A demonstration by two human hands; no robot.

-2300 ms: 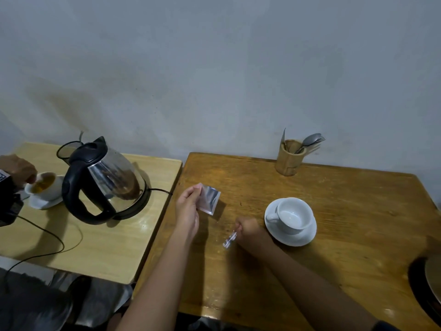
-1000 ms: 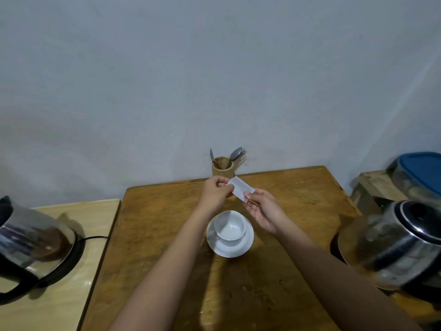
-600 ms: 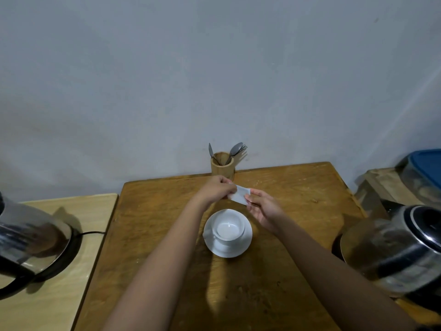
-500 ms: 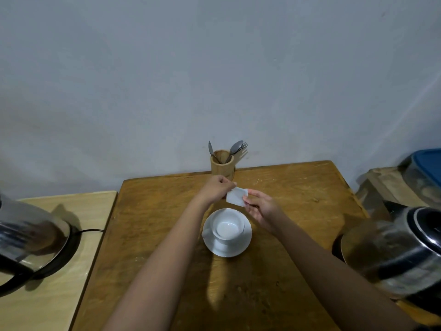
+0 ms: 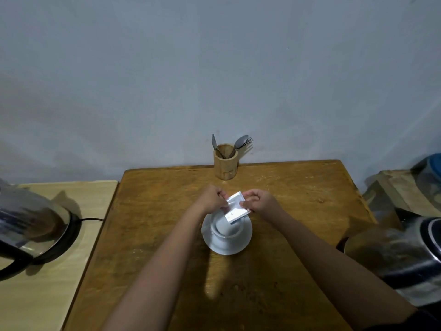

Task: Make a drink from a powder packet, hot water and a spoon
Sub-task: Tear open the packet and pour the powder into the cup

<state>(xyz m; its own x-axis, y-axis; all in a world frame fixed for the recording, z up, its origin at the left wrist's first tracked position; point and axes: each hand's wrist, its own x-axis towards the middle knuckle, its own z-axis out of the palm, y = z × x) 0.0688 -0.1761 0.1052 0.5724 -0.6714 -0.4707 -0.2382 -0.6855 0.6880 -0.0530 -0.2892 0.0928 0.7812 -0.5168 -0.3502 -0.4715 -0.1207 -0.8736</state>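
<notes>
A white cup (image 5: pixel 226 229) stands on a white saucer (image 5: pixel 226 246) in the middle of the brown wooden table (image 5: pixel 155 235). Right over the cup, both hands hold a small white powder packet (image 5: pixel 236 207), tilted with its lower end above the cup's mouth. My left hand (image 5: pixel 211 198) pinches its left edge and my right hand (image 5: pixel 259 201) grips its right side. Spoons (image 5: pixel 239 143) stick out of a wooden holder (image 5: pixel 225 161) at the table's far edge. I cannot tell whether powder is falling.
A steel electric kettle (image 5: pixel 31 225) with a black base and cord sits on the pale side table (image 5: pixel 43 295) at left. A second steel kettle (image 5: pixel 401 259) stands at the right edge. A blue-lidded container (image 5: pixel 429 168) rests further back right.
Both hands carried the packet from the table's left side to above the cup. In the last half second they lowered and tilted it over the cup's mouth.
</notes>
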